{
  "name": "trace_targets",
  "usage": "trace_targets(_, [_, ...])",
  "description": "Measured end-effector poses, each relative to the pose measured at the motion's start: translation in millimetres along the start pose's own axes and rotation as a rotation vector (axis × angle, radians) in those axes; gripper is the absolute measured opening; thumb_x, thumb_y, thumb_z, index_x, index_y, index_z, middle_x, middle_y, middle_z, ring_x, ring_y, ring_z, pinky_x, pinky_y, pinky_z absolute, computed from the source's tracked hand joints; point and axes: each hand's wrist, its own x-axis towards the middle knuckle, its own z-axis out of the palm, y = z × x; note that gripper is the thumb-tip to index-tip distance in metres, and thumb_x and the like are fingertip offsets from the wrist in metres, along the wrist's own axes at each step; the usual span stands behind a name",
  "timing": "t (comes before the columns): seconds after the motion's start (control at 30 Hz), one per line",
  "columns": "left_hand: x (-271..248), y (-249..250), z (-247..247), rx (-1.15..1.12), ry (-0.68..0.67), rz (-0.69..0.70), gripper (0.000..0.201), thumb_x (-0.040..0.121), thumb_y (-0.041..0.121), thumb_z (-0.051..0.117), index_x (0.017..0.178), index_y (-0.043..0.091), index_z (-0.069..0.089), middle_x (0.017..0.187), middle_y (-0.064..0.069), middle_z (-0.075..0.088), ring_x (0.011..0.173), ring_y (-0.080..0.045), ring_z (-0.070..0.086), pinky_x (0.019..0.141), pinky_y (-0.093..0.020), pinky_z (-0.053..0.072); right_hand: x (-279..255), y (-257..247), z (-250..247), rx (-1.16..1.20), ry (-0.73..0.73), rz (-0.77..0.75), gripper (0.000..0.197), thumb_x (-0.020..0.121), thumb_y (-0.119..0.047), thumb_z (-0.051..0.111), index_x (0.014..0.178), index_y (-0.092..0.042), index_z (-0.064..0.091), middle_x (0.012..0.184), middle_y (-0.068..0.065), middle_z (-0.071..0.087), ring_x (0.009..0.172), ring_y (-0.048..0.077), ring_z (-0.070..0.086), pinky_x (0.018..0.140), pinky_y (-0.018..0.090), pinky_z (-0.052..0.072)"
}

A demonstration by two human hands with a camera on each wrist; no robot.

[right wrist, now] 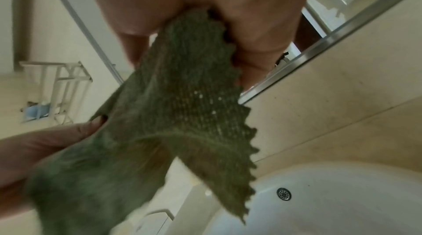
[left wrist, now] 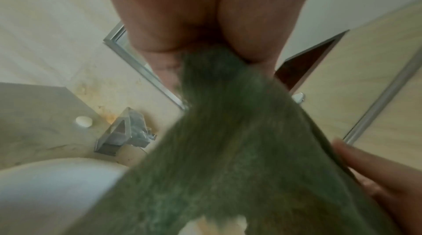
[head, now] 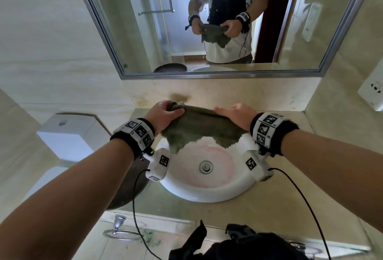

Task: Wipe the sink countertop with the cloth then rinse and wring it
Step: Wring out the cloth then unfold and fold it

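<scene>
A dark green cloth [head: 199, 127] with zigzag edges hangs stretched between both hands above the white round sink [head: 244, 185]. My left hand [head: 165, 112] grips its bunched left end, fingers curled round it. My right hand [head: 236, 114] holds the right end, the cloth caught in its palm. In the left wrist view the cloth [left wrist: 228, 148] runs down out of the left hand [left wrist: 212, 22]. Seen from the right wrist, the cloth [right wrist: 187, 109] hangs from the right hand [right wrist: 205, 4] over the basin [right wrist: 342, 193]. The faucet [left wrist: 128, 130] stands behind the sink on the beige countertop [head: 238, 216].
A mirror [head: 207, 21] covers the wall behind the sink. A white toilet tank [head: 68, 133] stands to the left, a dark round basin [head: 124, 187] under my left forearm. A chrome ring holder [head: 118, 228] hangs below the counter edge. The drain [head: 205, 166] sits mid-basin.
</scene>
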Motion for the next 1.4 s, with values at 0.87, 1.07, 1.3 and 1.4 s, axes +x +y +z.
trace_targets(0.87, [15, -25, 4, -0.442, 0.159, -0.227, 0.019, 0.085, 0.002, 0.064, 0.097, 0.016, 0.066, 0.096, -0.015, 0.065, 0.076, -0.026, 0.064, 0.065, -0.035, 0.058, 5, 21, -11, 0.447, -0.163, 0.348, 0.016, 0.093, -0.019, 0.061, 0.095, -0.004, 0.056, 0.09, 0.009, 0.062, 0.082, 0.018, 0.061, 0.093, 0.033, 0.05])
trace_targets(1.07, [20, -33, -2, -0.443, 0.232, -0.171, 0.028, 0.081, -0.012, 0.061, 0.09, 0.014, 0.065, 0.085, -0.014, 0.06, 0.067, -0.025, 0.06, 0.059, -0.033, 0.056, 18, 28, -11, 0.444, -0.072, 0.259, 0.019, 0.089, -0.014, 0.066, 0.108, -0.014, 0.063, 0.113, 0.013, 0.062, 0.108, 0.029, 0.058, 0.096, 0.047, 0.05])
trace_targets(1.3, [23, -37, -5, -0.331, 0.286, -0.093, 0.025, 0.079, -0.004, 0.069, 0.093, 0.016, 0.067, 0.105, -0.012, 0.062, 0.093, -0.026, 0.062, 0.084, -0.041, 0.057, 14, 22, -13, 0.432, -0.189, 0.25, 0.032, 0.089, -0.025, 0.066, 0.116, -0.007, 0.061, 0.114, 0.015, 0.063, 0.097, 0.029, 0.063, 0.091, 0.047, 0.053])
trace_targets(1.4, [23, -39, -7, -0.162, 0.283, -0.019, 0.021, 0.079, 0.002, 0.069, 0.084, 0.023, 0.072, 0.105, -0.005, 0.068, 0.099, -0.023, 0.063, 0.091, -0.038, 0.054, 16, 24, -14, 0.147, -0.156, 0.102, 0.024, 0.085, -0.021, 0.07, 0.109, -0.019, 0.069, 0.108, 0.005, 0.068, 0.101, 0.023, 0.063, 0.092, 0.041, 0.053])
